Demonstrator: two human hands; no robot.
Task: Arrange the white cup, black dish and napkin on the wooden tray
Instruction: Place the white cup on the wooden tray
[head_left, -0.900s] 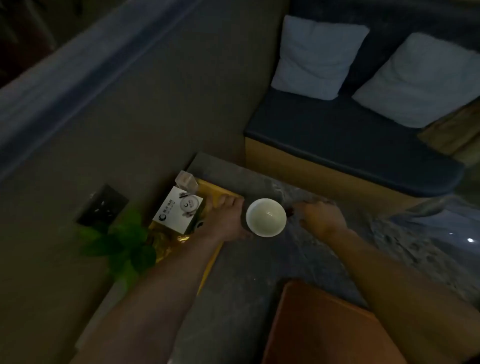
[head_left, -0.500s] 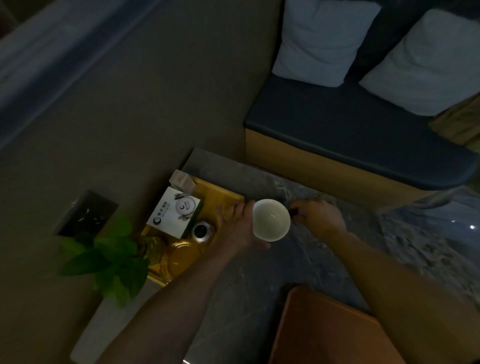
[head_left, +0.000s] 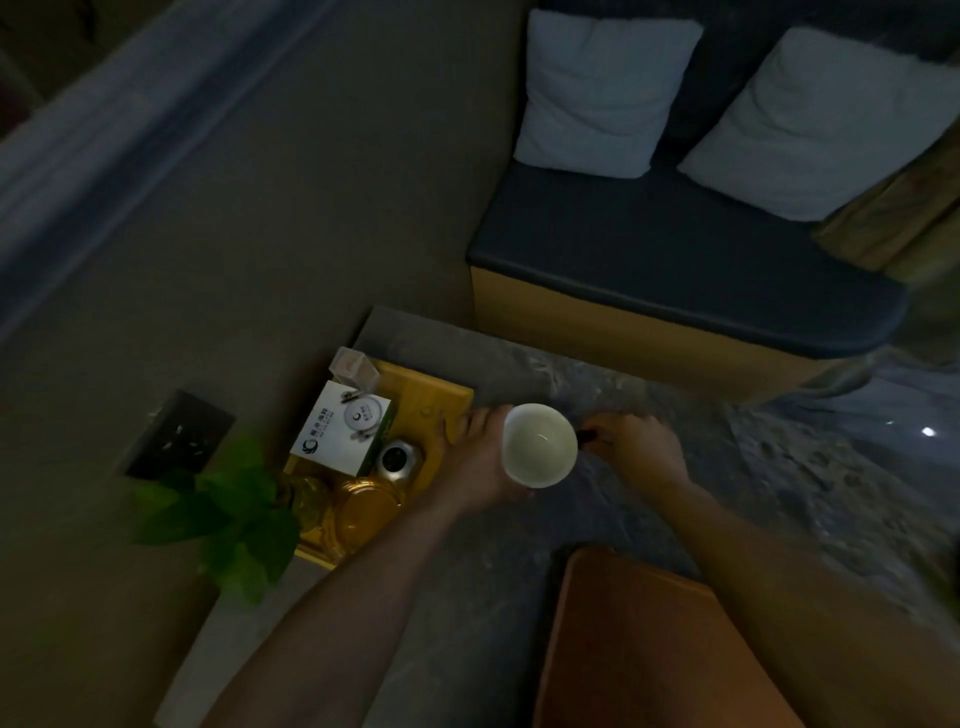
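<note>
My left hand (head_left: 478, 457) grips the white cup (head_left: 539, 445) from its left side, holding it upright just above the grey stone table (head_left: 675, 457), right of the wooden tray (head_left: 415, 389). The cup is empty inside. My right hand (head_left: 639, 447) rests on the table to the cup's right, fingers curled on a small dark object (head_left: 586, 435) that may be the black dish; most of it is hidden. A white napkin box (head_left: 340, 428) lies on the tray.
The tray also carries a clear holder (head_left: 353, 369), a small metal pot (head_left: 397, 460) and amber glassware (head_left: 363, 506). A green plant (head_left: 218, 514) stands at its left. An orange-brown chair back (head_left: 639, 644) is near me. A dark bench with two pillows (head_left: 675, 249) sits beyond.
My left hand has closed around the cup and carried it slightly right and toward me. The view has dipped a little. My right hand has stayed in place.
</note>
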